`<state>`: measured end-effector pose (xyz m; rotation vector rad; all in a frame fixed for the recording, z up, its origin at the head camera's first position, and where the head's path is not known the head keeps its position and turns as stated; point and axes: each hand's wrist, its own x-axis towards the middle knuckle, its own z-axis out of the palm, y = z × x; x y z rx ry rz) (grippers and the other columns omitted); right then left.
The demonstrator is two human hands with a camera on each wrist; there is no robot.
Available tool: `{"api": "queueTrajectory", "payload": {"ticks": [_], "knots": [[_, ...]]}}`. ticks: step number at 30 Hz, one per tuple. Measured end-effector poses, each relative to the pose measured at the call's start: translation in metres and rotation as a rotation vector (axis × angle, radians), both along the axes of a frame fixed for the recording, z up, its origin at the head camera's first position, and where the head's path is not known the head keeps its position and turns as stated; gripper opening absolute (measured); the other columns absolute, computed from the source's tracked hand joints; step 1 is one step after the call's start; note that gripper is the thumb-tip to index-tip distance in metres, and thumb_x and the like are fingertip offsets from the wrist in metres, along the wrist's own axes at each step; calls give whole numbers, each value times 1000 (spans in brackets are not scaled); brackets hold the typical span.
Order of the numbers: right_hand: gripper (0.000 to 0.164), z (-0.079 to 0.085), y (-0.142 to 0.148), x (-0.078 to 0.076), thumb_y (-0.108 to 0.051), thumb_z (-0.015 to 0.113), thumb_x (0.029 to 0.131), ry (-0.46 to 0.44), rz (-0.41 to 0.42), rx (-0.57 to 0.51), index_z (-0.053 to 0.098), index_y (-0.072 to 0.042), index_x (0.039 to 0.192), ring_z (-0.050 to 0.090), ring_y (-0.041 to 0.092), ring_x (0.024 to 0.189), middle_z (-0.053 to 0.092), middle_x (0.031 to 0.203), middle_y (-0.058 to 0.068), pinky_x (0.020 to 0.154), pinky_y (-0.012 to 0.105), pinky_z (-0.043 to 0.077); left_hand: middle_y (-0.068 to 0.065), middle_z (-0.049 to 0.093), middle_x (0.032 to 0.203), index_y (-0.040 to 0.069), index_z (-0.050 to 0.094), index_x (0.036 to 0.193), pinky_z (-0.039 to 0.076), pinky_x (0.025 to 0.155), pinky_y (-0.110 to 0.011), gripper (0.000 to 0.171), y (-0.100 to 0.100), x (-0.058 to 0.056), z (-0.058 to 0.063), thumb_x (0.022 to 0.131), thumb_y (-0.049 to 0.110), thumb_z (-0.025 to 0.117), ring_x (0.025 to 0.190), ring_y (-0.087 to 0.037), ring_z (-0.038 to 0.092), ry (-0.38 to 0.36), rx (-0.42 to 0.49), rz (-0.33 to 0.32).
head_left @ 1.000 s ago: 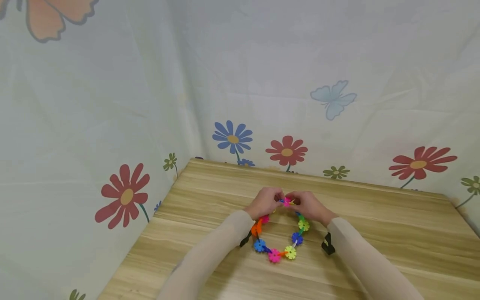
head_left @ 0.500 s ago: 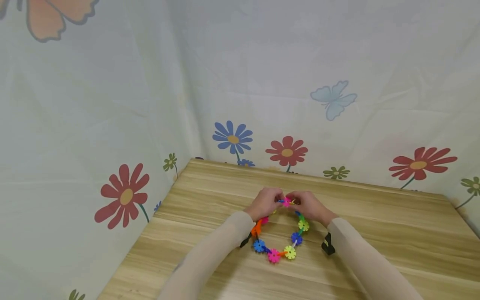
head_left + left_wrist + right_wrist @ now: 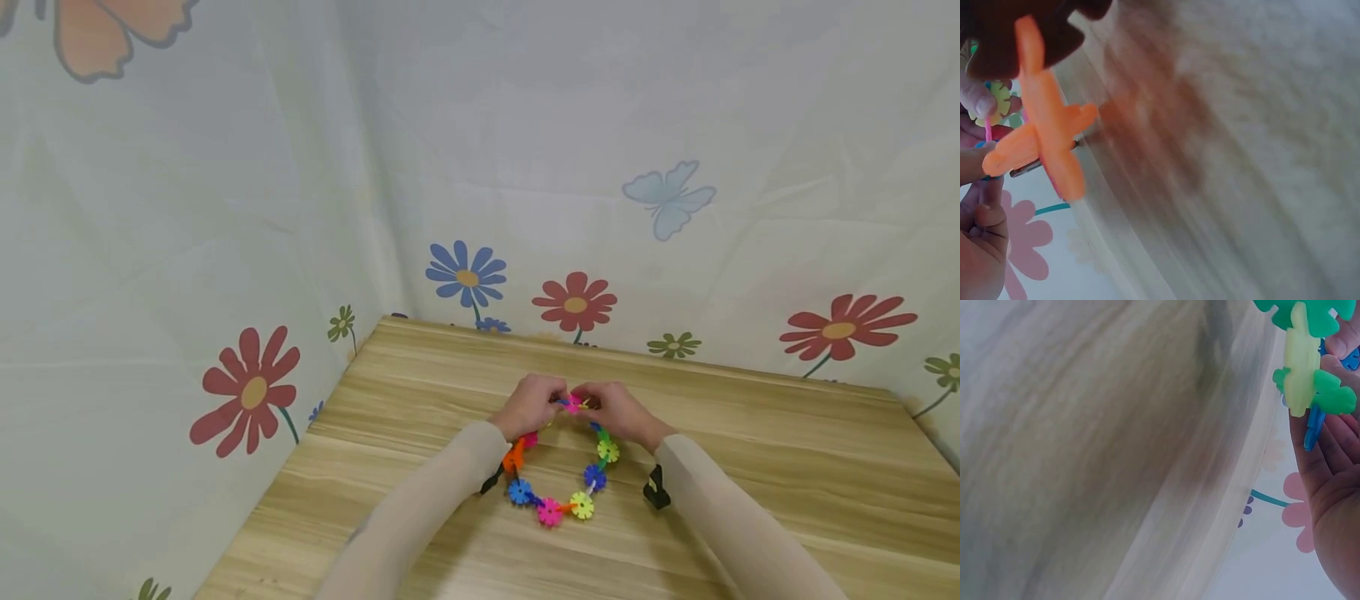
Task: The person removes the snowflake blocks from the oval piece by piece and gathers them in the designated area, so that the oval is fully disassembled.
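While left hand [image 3: 529, 405] pinches blue disc [image 3: 562, 402], right hand [image 3: 618, 414] pinches yellow disc [image 3: 1002, 101].
I see pink disc [image 3: 574, 405] between grips.

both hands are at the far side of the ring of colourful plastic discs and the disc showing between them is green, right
Not green: the notched plastic disc between the left hand and right hand is pink, as the head view shows. Both hands are indeed at the far side of the ring of colourful plastic discs.
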<state>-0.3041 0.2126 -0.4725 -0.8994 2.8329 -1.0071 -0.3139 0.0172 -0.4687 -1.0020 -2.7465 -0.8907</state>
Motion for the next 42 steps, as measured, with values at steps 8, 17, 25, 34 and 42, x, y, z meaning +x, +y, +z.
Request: {"api": "queueTrajectory", "payload": {"ticks": [8,17,25,34,42], "knots": [[28,-4,-3,-1,-13,71,85,-23,15,-6,65,-3,111,62,15,86,67,103,6,76,32,52,9,58,75,16,61,77,43,66,-19,18,-5,-2,2,86,1,64,67,-8,50,-30,-31,-39],[28,-2,-3,-4,-12,70,86,-7,-12,0,66,-2,111,62,15,84,67,102,6,75,33,52,9,63,80,17,67,80,47,71,-19,10,-2,-5,-1,87,10,69,73,-5,56,-45,-19,41],[28,-3,1,-6,-11,71,85,15,-21,15,65,-1,111,62,15,83,67,101,5,74,33,52,8,66,81,15,70,82,48,73,-21,8,-10,-4,2,86,8,69,74,-6,59,-10,-3,23],[31,-2,3,-4,-15,71,85,-14,-42,20,64,-2,112,62,17,86,67,103,6,77,36,52,12,61,77,19,66,81,47,69,-20,8,-32,-8,-1,89,19,68,71,-5,55,-105,44,23],[31,0,4,1,-16,71,86,-51,-75,34,64,-3,113,60,18,87,65,106,6,79,37,51,7,61,77,16,66,91,47,64,-24,4,-66,-10,-1,89,19,67,69,-10,55,-157,139,102]]}}
